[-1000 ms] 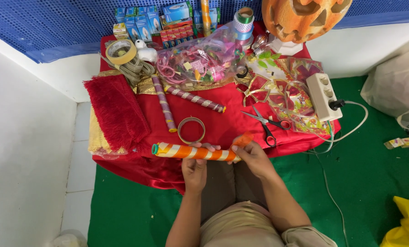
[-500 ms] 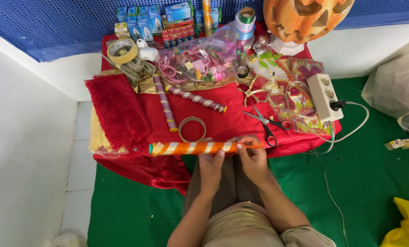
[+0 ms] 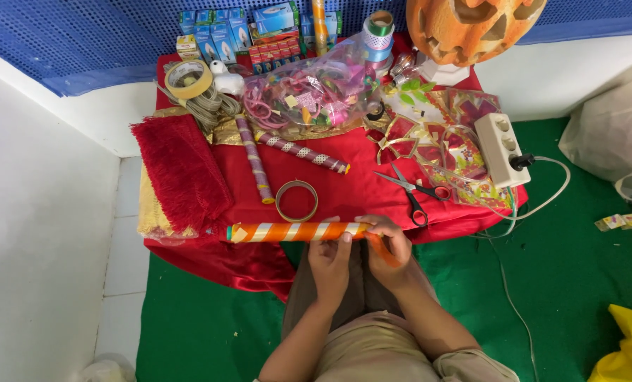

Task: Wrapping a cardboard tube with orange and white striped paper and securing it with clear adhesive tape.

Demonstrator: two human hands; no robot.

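I hold a long stick wrapped in orange and white stripes (image 3: 288, 232) level over the near edge of a red cloth table (image 3: 344, 191). My left hand (image 3: 330, 265) pinches its right part from below. My right hand (image 3: 388, 247) closes round the stick's right end, where an orange ribbon strip runs under the fingers. The stick's left end juts free to the left.
A tape ring (image 3: 296, 201) lies just beyond the stick, with scissors (image 3: 415, 191) to the right. Two other wrapped sticks (image 3: 254, 159), red fringe cloth (image 3: 182, 173), a bag of trinkets (image 3: 309, 95), a power strip (image 3: 498, 148) and a pumpkin lantern (image 3: 464, 25) crowd the table.
My left hand slid right along the stick until it met my right hand. The stick shifted slightly left and levelled out.
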